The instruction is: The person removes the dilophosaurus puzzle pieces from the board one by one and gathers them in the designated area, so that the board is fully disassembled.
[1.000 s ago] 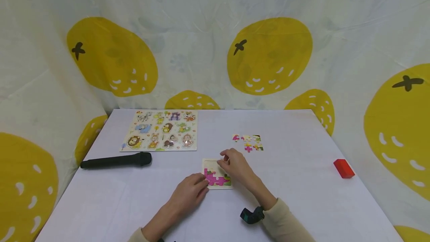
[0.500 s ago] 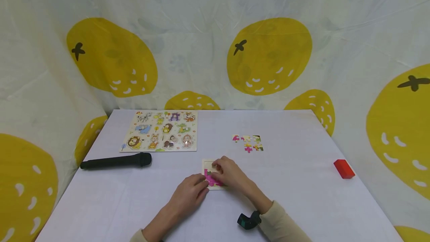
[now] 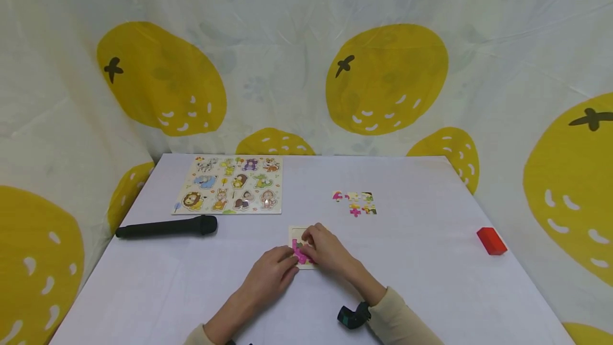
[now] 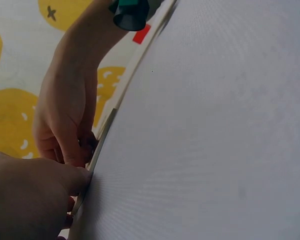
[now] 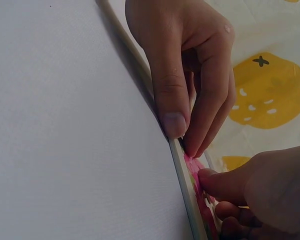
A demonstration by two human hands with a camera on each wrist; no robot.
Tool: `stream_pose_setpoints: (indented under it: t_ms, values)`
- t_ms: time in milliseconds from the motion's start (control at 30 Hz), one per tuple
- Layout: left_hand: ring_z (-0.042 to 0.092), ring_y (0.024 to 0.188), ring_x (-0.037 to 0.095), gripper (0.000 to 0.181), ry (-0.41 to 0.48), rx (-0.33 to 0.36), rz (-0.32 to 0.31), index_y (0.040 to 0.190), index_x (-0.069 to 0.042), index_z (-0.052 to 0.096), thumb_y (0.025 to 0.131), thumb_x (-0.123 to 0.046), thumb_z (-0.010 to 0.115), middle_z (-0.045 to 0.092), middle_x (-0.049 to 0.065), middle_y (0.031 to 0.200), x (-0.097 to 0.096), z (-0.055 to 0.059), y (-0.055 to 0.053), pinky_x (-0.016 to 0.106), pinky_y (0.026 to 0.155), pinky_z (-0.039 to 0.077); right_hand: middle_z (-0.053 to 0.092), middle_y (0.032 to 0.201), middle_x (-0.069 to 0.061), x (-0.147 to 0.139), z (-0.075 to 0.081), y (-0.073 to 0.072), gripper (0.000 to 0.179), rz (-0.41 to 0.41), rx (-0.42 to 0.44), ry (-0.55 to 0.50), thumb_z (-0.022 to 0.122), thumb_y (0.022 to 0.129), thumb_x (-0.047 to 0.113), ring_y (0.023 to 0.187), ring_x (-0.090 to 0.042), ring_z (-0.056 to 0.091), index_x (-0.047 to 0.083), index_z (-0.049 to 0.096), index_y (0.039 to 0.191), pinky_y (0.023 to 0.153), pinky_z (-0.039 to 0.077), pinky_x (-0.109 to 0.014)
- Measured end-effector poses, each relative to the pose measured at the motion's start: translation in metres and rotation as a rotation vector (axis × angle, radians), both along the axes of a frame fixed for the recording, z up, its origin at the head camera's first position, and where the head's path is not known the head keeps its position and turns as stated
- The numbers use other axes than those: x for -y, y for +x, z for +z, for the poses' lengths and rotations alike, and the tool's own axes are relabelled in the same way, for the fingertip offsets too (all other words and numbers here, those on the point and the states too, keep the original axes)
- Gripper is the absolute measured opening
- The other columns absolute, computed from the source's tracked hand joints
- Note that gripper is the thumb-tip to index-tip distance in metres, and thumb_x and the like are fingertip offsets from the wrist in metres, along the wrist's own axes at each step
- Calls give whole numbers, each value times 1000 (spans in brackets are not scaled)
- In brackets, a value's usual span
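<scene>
Between the two hands lies a small jigsaw puzzle tray [image 3: 296,231], flat on the table, with pink pieces [image 3: 295,244] in its lower part. My left hand [image 3: 271,271] grips the tray's near left side, thumb against the edge and fingertips over the pink pieces, as the right wrist view shows. Over the tray, my right hand [image 3: 330,250] has curled fingers and its thumb low on the pieces. It appears to pinch a puzzle piece, mostly hidden by the fingers. Several loose puzzle pieces [image 3: 356,210] lie beyond the tray, to the right.
An animal peg puzzle board [image 3: 227,185] lies at the back left, with a black microphone [image 3: 167,227] in front of it. Near the right edge of the white table [image 3: 412,260] is a red block [image 3: 491,241]. A fruit-print cloth [image 3: 282,57] hangs behind.
My right hand has moved left and down onto the tray's pieces, then stayed nearly still. The left hand keeps its place at the tray. The loose pieces have not moved.
</scene>
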State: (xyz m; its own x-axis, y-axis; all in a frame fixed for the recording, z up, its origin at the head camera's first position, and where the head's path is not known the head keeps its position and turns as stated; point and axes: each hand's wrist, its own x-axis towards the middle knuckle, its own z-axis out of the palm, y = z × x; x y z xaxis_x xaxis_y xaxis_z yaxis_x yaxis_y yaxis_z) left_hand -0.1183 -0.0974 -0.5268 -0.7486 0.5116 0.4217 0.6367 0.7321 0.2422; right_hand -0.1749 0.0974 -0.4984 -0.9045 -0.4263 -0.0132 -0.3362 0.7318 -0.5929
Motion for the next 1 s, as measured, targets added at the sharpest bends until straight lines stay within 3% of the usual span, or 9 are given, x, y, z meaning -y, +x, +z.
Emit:
stream_pose_setpoints:
  t_ms: [267, 733, 1000]
  values:
    - [65, 107, 17, 24, 12, 6, 1, 111, -12, 76, 91, -25, 73, 69, 1, 111, 0, 2, 1, 37, 96, 55, 53, 92, 1, -1, -2, -1, 24, 10, 4, -37, 74, 91, 22, 79, -11, 49, 11, 59, 107, 66, 43, -21]
    - [65, 104, 17, 24, -3, 37, 32, 111, -13, 76, 91, -27, 72, 67, 1, 110, -1, 4, 3, 37, 95, 55, 59, 83, 4, -8, 2, -6, 16, 73, 100, -142, 68, 95, 15, 69, -8, 51, 13, 58, 108, 60, 46, -16]
    - [66, 108, 20, 26, -23, 57, 39, 112, -13, 76, 92, -28, 71, 68, 3, 112, -2, 7, 4, 39, 98, 55, 65, 86, 4, -10, 0, -8, 16, 36, 104, -174, 67, 96, 19, 70, -7, 54, 15, 62, 111, 61, 47, -17]
